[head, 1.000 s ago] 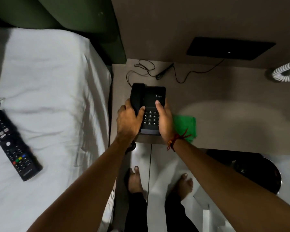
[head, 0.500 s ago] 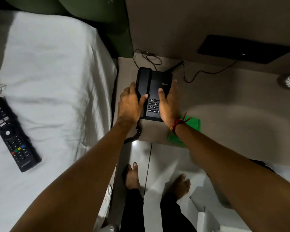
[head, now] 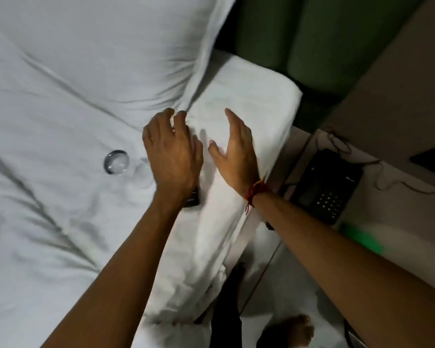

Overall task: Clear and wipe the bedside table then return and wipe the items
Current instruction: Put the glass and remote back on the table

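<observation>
Grab the remote (head: 191, 197) off the bed (head: 60, 222).
Left hand (head: 172, 156) covers it, grip unclear; right hand (head: 232, 151) open beside. Close fully before lifting.

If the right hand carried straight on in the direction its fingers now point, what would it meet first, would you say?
The right hand, open above the bed sheet, points toward the head of the bed. It would probably meet the edge of the white pillow first, though its height above the sheet is unclear.
</observation>
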{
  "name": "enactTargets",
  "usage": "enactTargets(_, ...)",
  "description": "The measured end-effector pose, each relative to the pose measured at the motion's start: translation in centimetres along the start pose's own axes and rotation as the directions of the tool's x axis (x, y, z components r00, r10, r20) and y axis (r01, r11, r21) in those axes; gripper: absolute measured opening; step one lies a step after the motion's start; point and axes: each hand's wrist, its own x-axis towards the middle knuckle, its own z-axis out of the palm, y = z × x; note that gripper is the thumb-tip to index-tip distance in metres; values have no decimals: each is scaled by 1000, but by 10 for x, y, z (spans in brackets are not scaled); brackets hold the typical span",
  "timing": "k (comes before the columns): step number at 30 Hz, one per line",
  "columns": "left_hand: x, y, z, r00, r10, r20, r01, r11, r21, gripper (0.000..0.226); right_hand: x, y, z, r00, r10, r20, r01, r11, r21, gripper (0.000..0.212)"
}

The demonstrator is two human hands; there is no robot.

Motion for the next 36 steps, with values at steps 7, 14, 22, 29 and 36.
enactTargets(7,-30,-118,-29,932,-336,138,328,941,79,84,-30,-51,90,985,141,99,-114,965,-235,99)
enactTargets(14,-41,-127,-19,873,-400,280,482,798,-363,72,-28,-44,98,982,165,91,-123,927,-354,87)
enactTargets(22,-8,-56,-14,923,-305,235,383,780,-495,71,-8,-14,32,965,250,-77,-262,934,-245,85)
enactTargets(29,1,101,15,949,-60,308,247,749,-615,72,-9,83,-100,872,388,-297,-458,860,-223,85)
enactTargets(36,-66,270,74,842,234,486,186,720,-668,78,-86,203,-241,664,599,-447,-715,684,-145,74)
